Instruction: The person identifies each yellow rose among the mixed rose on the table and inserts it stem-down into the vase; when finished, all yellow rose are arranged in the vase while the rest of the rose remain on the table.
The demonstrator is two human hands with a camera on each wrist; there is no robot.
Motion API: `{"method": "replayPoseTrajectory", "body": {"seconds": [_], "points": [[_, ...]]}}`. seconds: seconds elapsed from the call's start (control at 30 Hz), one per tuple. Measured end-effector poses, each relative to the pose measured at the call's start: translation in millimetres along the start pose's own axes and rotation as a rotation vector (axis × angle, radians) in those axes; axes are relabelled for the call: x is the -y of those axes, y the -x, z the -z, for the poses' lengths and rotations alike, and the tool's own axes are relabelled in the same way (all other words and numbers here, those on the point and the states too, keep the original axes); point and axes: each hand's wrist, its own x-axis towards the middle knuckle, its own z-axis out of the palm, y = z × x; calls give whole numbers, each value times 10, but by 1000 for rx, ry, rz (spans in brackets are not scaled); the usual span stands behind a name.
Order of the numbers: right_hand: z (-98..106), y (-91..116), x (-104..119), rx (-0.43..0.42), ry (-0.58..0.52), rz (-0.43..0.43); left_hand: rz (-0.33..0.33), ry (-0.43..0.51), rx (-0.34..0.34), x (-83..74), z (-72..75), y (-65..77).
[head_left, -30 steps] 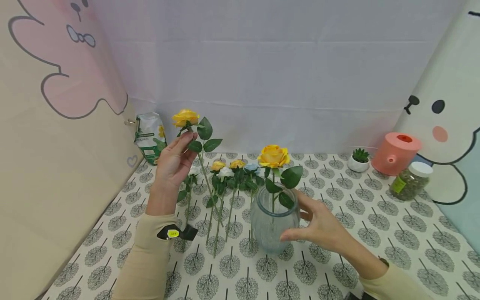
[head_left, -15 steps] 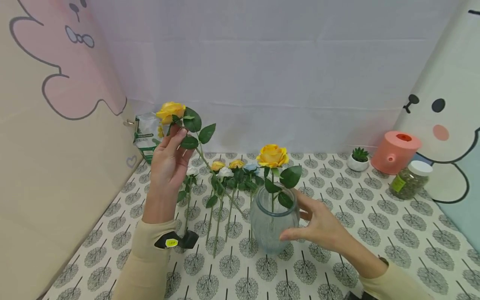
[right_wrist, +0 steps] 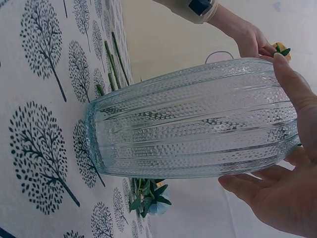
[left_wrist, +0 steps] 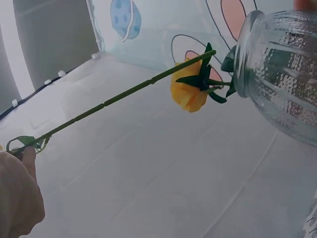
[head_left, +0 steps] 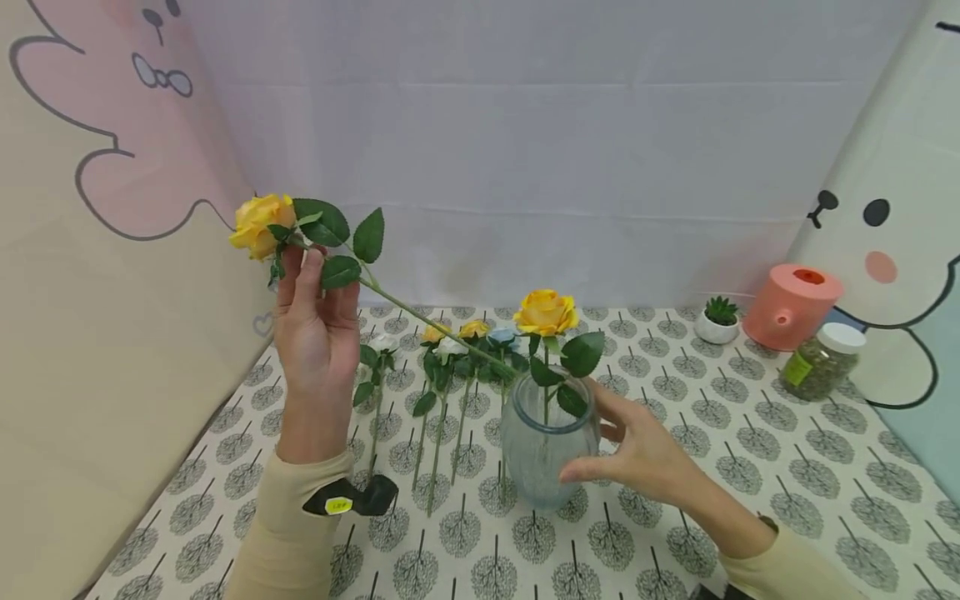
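High at the left, my left hand (head_left: 315, 342) pinches a yellow rose (head_left: 262, 227) just under its bloom. Its long stem slants down to the right, and the tip overlaps the vase's rim area in the head view. From the left wrist, the bare stem (left_wrist: 124, 94) shows its tip in front of another yellow bloom (left_wrist: 189, 91), outside the vase mouth. That second yellow rose (head_left: 546, 313) stands upright in the ribbed clear glass vase (head_left: 536, 471). My right hand (head_left: 637, 446) grips the vase's right side, thumb and fingers spread round it in the right wrist view (right_wrist: 198, 124).
Behind the vase's left side lie several roses, among them a white rose (head_left: 452, 346) and a blue rose (head_left: 502, 337). At the back right are a potted succulent (head_left: 717, 321), a pink watering can (head_left: 791, 308) and a white-lidded jar (head_left: 821, 362).
My left hand has moved left with the rose, tilting it so the bloom leans left and the stem end swings up and right towards the vase. The right hand and vase stay still.
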Motion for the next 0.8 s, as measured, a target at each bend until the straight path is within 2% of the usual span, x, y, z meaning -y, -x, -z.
{"method": "replayPoseTrajectory", "body": {"seconds": [0.13, 0.23, 0.37, 0.47, 0.57, 0.73, 0.8], "points": [[10, -1, 1, -4, 11, 5, -12, -92, 65, 127, -38, 125], [7, -3, -12, -5, 8, 5, 13, -112, 112, 221, -43, 213], [-2, 2, -15, -6, 4, -7, 23, -189, 215, 317, -6, 300], [-6, 4, -8, -5, 10, -6, 9, -272, 269, 370, 20, 347], [-10, 0, -2, -2, 9, -7, -20, -353, 296, 408, 31, 392], [-3, 2, -12, -2, 20, 0, -39, -413, 368, 475, 49, 456], [2, 5, -17, -5, 24, 5, -28, -422, 405, 506, 60, 475]]}}
